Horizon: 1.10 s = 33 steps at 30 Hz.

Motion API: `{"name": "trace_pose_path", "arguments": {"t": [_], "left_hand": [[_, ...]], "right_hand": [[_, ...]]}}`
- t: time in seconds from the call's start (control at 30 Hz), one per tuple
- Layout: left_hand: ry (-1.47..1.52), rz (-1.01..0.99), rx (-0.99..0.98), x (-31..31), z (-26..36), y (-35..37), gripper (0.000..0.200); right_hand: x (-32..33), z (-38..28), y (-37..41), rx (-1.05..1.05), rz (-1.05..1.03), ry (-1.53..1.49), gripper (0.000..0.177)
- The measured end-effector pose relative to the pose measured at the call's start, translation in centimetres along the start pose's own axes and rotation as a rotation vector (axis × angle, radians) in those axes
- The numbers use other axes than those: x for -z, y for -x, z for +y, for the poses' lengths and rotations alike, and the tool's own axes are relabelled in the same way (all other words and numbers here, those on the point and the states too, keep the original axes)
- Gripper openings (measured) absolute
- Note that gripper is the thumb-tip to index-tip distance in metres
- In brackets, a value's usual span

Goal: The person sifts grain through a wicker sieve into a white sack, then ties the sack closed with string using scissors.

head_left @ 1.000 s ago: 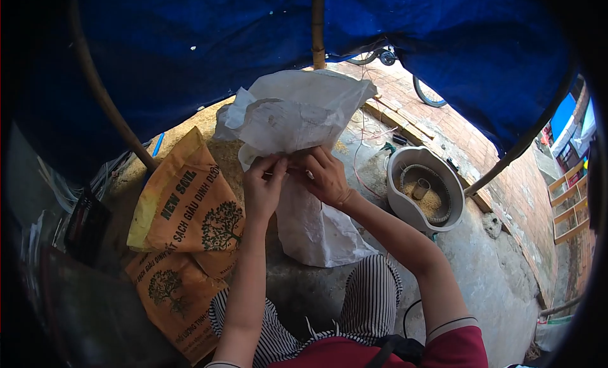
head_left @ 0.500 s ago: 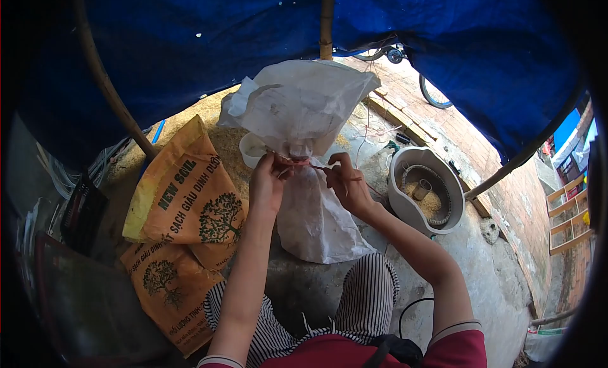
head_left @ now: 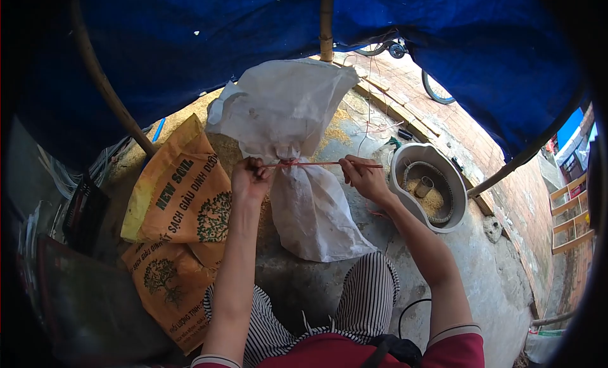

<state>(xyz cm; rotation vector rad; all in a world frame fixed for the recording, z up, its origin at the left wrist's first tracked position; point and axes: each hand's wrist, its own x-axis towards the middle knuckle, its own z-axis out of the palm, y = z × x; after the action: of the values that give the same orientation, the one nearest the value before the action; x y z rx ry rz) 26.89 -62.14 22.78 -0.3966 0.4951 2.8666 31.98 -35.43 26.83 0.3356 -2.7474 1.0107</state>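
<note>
A white woven sack (head_left: 310, 216) stands on the concrete floor in front of my knees, its neck gathered and its loose top (head_left: 285, 102) flaring out above. Red string (head_left: 323, 163) is wound around the neck and stretched taut to both sides. At the left of the neck, my left hand (head_left: 251, 178) is closed on one end of the string. On the right, my right hand (head_left: 364, 177) pinches the other end, and a short length sticks out past the fingers.
Orange printed sacks (head_left: 183, 197) lie at the left. A grey tub (head_left: 457, 203) with grain and a coil inside stands at the right. Blue tarpaulin (head_left: 190, 45) hangs overhead on bamboo poles (head_left: 114, 96). Spilled grain (head_left: 339, 130) lies behind the sack, and a bicycle wheel (head_left: 437, 89) shows beyond.
My hands have moved apart from the sack's neck, left hand leftward and right hand rightward, drawing the string straight. The sack's flared top has shifted slightly left.
</note>
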Motion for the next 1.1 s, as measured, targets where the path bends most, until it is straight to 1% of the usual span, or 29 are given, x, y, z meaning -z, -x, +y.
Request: {"name": "trace_pose_path", "arguments": {"t": [0.03, 0.17, 0.27, 0.33, 0.37, 0.4, 0.43, 0.47, 0.5, 0.53, 0.57, 0.6, 0.63, 0.67, 0.73, 0.77, 0.8, 0.87, 0.93, 0.97, 1.0, 1.03, 1.07, 1.1], "left_hand": [[0.024, 0.001, -0.037, -0.2, -0.2, -0.1, 0.016], [0.030, -0.035, -0.063, -0.7, -0.1, 0.1, 0.016], [0.051, -0.044, -0.037, -0.6, -0.2, -0.2, 0.015], [0.039, -0.093, -0.080, -0.9, -0.5, -0.3, 0.015], [0.044, -0.096, -0.088, -1.0, -0.4, -0.3, 0.015], [-0.026, -0.127, -0.095, -1.0, -0.3, -0.4, 0.015], [-0.099, -0.153, -0.100, -0.8, -0.1, -0.4, 0.015], [-0.096, -0.150, -0.104, -0.7, 0.1, -0.3, 0.015], [-0.168, -0.173, -0.147, -0.8, 0.3, -0.2, 0.016], [-0.241, -0.192, -0.187, -0.8, 0.5, 0.0, 0.017], [-0.238, -0.185, -0.188, -0.9, 0.5, 0.3, 0.017], [-0.276, -0.315, -0.189, -1.2, 0.3, 0.6, 0.016], [-0.313, -0.446, -0.194, -1.5, -0.1, 0.8, 0.015], [-0.306, -0.443, -0.203, -1.6, -0.6, 0.9, 0.015], [-0.325, -0.392, -0.178, -2.0, -2.3, 0.9, 0.017], [-0.372, -0.431, -0.193, -2.5, -4.0, 0.7, 0.016], [-0.419, -0.426, -0.246, -1.8, -4.2, 1.1, 0.015], [-0.649, -0.415, -0.354, -2.5, -4.6, 2.6, 0.012], [-0.766, -0.546, -0.352, -1.5, -5.2, 2.0, 0.020], [-0.761, -0.524, -0.375, -1.5, -5.0, 2.3, 0.020], [-0.749, -0.586, -0.288, -1.5, -4.8, 2.8, 0.033], [-0.737, -0.649, -0.195, -1.5, -4.8, 3.4, 0.048], [-0.734, -0.635, -0.204, -1.0, -5.0, 3.4, 0.048], [-1.049, -0.589, -0.379, -0.4, -5.3, 3.2, 0.065]], "right_hand": [[0.0, 0.1, 0.0, 0.002, -0.005, -0.001, 0.026], [0.3, 0.4, -0.2, -0.014, 0.011, -0.040, 0.028], [0.9, 0.2, -0.4, -0.006, 0.030, -0.047, 0.031], [1.0, 0.3, -0.7, -0.008, 0.023, -0.055, 0.032], [1.0, 0.0, -0.9, -0.009, 0.000, -0.164, 0.034], [1.0, -0.2, -1.0, -0.013, -0.023, -0.274, 0.036], [0.8, -0.2, -1.2, -0.011, -0.026, -0.275, 0.036], [0.7, -0.3, -1.6, -0.047, -0.041, -0.345, 0.030], [0.5, -0.4, -1.9, -0.082, -0.057, -0.417, 0.030], [-0.1, -0.7, -1.7, -0.083, -0.064, -0.420, 0.030], [-1.0, -1.4, -1.1, 0.006, -0.054, -0.483, 0.039], [-1.8, -1.9, -0.6, 0.096, -0.044, -0.543, 0.056], [-2.9, -1.0, -0.4, 0.005, -0.199, -0.721, 0.093], [-4.4, -0.2, -0.3, 0.009, -0.208, -0.717, 0.093], [-7.2, 0.8, -0.4, 0.322, 0.037, -0.143, 0.105], [-7.8, 0.9, -1.5, 0.392, 0.091, -0.150, 0.105], [-9.0, 0.8, -3.3, 0.258, 0.078, -0.467, 0.084], [-8.5, -0.8, -3.2, 0.331, 0.181, -0.215, 0.057], [-9.5, 0.5, -2.3, 0.111, 0.197, -0.308, 0.042], [-9.3, 1.2, -2.2, 0.068, 0.199, -0.305, 0.038], [-9.1, 1.5, -2.2, 0.021, 0.201, -0.301, 0.035], [-9.0, 2.0, -2.1, 0.043, 0.247, -0.276, 0.035], [-8.6, 2.0, -2.0, 0.063, 0.298, -0.249, 0.035], [-8.1, 2.1, -2.2, -0.029, 0.239, -0.221, 0.036]]}}
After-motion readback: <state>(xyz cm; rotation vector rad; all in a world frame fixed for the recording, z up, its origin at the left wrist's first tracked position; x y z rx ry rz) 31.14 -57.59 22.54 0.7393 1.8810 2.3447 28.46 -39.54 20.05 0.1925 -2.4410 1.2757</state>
